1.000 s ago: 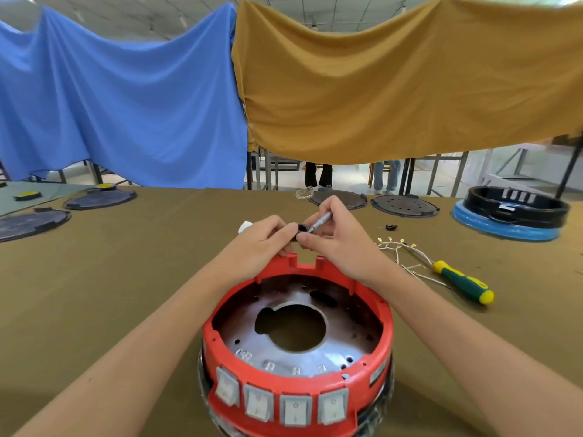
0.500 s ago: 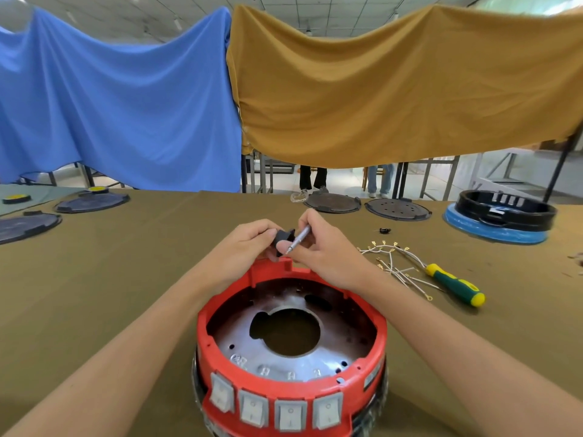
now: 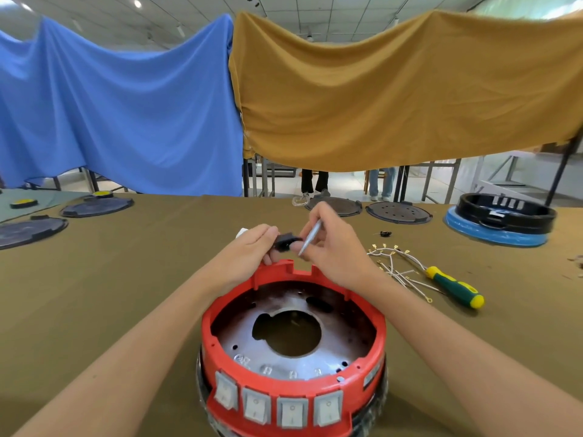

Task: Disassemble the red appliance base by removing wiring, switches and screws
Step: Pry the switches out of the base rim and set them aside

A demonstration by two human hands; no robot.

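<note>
Olive cloth covers the desk (image 3: 110,294), where the red appliance base (image 3: 293,351) sits nearest the camera. Just beyond its far rim, the left hand (image 3: 252,247) pinches a small black part (image 3: 285,240); the right hand (image 3: 331,247) grips a thin metal tool (image 3: 310,236) touching it. Loose wiring (image 3: 397,263) and a screwdriver (image 3: 454,287) lie right of the base.

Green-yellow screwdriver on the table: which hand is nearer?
Right. The right hand is just left of the screwdriver, across the wire bundle; the left hand lies farther left.
</note>
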